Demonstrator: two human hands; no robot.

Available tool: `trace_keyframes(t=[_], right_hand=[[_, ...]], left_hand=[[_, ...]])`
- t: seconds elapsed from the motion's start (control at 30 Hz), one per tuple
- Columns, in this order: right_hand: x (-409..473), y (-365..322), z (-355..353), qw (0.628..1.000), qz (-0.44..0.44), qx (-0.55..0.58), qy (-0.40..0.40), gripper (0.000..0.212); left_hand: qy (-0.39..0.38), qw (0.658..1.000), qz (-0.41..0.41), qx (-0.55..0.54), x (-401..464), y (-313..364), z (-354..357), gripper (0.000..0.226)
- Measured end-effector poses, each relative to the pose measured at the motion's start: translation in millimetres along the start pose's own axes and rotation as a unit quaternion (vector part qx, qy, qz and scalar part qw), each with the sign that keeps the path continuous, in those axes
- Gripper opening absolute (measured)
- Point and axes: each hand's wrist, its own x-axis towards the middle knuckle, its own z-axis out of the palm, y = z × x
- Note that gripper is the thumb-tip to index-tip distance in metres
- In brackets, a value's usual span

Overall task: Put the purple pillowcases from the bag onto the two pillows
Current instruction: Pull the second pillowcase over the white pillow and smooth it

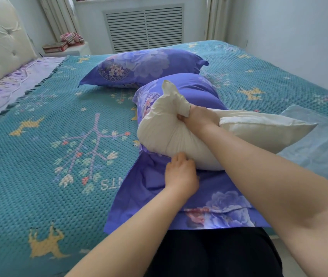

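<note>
A cream pillow (pixel 165 134) lies folded in the middle of the bed, its far part inside a purple floral pillowcase (pixel 195 88). My right hand (pixel 195 116) grips a bunched corner of the cream pillow from above. My left hand (pixel 181 172) presses on the pillowcase's near flap (pixel 145 186), its curled fingertips at the pillow's lower edge. A second pillow (pixel 139 66), fully inside its purple floral pillowcase, lies farther back on the bed. A pale blue plastic bag (pixel 319 140) lies on the right side of the bed.
The bed carries a teal knitted cover (pixel 39 156) with deer and flower patterns. A cream tufted headboard (pixel 1 43) stands at the left. A bedside table (pixel 67 49) with a box and a red bundle stands near the radiator grille (pixel 145 27).
</note>
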Motion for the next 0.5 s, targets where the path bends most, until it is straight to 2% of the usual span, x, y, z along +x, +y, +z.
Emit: trace_keyframes(t=[0.07, 0.2, 0.37, 0.43, 0.5], right_hand=[[-0.2, -2.0, -2.2, 1.000, -0.005, 0.025, -0.003, 0.043], [4.3, -10.4, -11.3, 0.999, -0.034, 0.036, -0.008, 0.046], [8.6, -30.2, -19.6, 0.978, -0.166, -0.118, 0.054, 0.046], [2.6, -21.8, -20.8, 0.969, -0.197, -0.138, 0.057, 0.045], [-5.9, -11.4, -13.8, 0.970, -0.209, -0.124, 0.002, 0.045]], left_hand=[[-0.023, 0.999, -0.024, -0.040, 1.7, 14.9, 5.3, 0.032], [-0.046, 0.998, -0.014, -0.031, -2.5, 29.2, 14.6, 0.032], [-0.073, 0.989, 0.005, -0.131, -8.0, 62.5, -5.6, 0.045], [-0.035, 0.993, 0.019, -0.112, -12.1, 50.8, -27.2, 0.043], [-0.025, 0.998, 0.028, -0.049, -19.6, 11.6, -44.0, 0.040]])
